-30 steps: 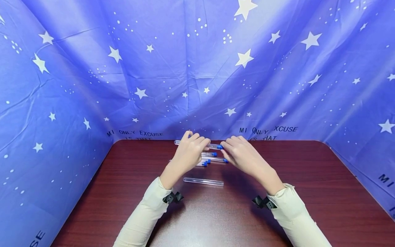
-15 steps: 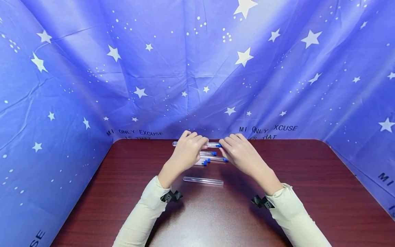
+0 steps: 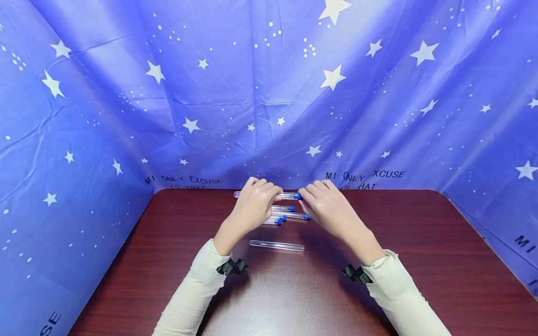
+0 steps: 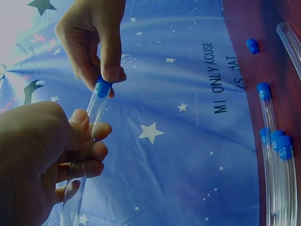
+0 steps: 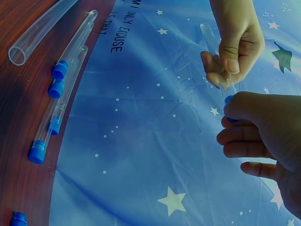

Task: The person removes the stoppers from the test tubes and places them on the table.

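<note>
My left hand grips a clear test tube around its middle, thumb on one side and fingers curled on the other. At the tube's right end, my right hand pinches a blue cap between thumb and fingers. The cap sits at the tube's mouth. In the head view the tube lies nearly level, above the far edge of the table. Below the hands, several capped test tubes lie side by side on the table. Closer to me is a test tube without a cap, its open mouth to the right.
A loose blue cap lies on the table near the capped tubes; in the head view it is hidden. The dark red wooden table is bordered by a blue star-printed cloth at the back and both sides.
Both hands have shifted slightly left and away with the held tube, and the right fingers cover a bit more of its cap. The tubes on the table have stayed put.
</note>
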### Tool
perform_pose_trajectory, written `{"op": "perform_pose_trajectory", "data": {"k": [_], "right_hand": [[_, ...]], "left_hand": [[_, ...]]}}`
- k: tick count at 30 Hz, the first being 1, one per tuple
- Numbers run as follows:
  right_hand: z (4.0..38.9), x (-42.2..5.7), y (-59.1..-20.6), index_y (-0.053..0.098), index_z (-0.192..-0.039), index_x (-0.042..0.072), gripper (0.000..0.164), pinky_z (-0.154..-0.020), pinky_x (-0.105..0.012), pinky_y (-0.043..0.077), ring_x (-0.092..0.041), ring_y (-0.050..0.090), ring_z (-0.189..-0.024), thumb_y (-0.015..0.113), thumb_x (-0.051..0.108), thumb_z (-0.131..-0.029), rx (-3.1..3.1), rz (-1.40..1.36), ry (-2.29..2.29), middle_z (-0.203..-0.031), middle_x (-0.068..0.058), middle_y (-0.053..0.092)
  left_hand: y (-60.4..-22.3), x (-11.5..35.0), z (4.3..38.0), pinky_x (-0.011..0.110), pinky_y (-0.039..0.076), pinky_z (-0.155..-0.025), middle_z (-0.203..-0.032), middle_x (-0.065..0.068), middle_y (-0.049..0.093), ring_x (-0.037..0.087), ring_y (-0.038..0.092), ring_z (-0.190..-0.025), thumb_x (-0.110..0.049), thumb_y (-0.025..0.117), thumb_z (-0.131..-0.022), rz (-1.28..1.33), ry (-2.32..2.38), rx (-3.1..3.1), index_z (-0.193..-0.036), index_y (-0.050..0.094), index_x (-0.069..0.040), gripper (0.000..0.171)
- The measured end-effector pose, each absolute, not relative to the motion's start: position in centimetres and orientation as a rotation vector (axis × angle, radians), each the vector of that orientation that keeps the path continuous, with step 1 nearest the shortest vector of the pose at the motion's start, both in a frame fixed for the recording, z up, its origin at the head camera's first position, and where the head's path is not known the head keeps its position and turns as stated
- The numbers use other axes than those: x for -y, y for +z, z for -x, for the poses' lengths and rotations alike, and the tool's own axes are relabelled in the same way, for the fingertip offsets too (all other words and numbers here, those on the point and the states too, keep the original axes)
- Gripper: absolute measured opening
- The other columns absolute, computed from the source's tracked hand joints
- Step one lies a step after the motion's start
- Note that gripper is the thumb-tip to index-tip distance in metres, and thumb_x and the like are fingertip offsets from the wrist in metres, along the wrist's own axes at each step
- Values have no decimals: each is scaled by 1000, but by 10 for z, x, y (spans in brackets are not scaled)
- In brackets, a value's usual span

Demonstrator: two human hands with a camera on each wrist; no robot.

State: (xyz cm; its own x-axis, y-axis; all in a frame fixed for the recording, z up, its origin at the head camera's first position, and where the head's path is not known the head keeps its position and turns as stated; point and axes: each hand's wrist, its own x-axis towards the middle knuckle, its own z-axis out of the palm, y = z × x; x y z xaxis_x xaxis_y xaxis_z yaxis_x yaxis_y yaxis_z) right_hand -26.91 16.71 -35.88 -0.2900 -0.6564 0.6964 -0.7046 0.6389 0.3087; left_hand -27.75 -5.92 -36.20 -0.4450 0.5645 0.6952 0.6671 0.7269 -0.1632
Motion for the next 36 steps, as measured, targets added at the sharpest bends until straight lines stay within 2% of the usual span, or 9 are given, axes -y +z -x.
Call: {"op": "perform_pose_trajectory", "data": {"k": [8,20,29,36], "right_hand": [[270,-167,-360,66,-89,0,12,-75,-40,49,-28,56,-75,73,6,-83,1987,-1099,107,-79,-8,60],[268,-173,-358,69,-91,0,12,-73,-39,47,-26,57,-75,73,8,-83,2058,-1139,206,-80,-7,63],[271,-183,-357,71,-90,4,7,-70,-35,46,-16,50,-70,71,9,-86,2240,-1205,437,-74,-2,56],[268,-189,-350,76,-95,11,6,-62,-24,44,-5,48,-68,72,10,-91,2501,-1179,737,-78,7,58]], "left_hand": [[-362,60,278,33,46,-81,-79,-3,71,17,60,-74,-19,70,-94,985,-233,2159,-89,75,-14,9],[-362,58,278,34,47,-83,-79,-2,70,17,59,-74,-16,69,-95,1038,-245,2041,-87,72,-12,10],[-361,57,276,35,48,-88,-82,0,71,18,60,-78,-14,66,-97,1048,-184,2016,-92,73,-10,10],[-360,55,275,35,48,-89,-83,-1,70,17,62,-80,-11,67,-96,1066,-167,1995,-92,73,-11,7]]}}
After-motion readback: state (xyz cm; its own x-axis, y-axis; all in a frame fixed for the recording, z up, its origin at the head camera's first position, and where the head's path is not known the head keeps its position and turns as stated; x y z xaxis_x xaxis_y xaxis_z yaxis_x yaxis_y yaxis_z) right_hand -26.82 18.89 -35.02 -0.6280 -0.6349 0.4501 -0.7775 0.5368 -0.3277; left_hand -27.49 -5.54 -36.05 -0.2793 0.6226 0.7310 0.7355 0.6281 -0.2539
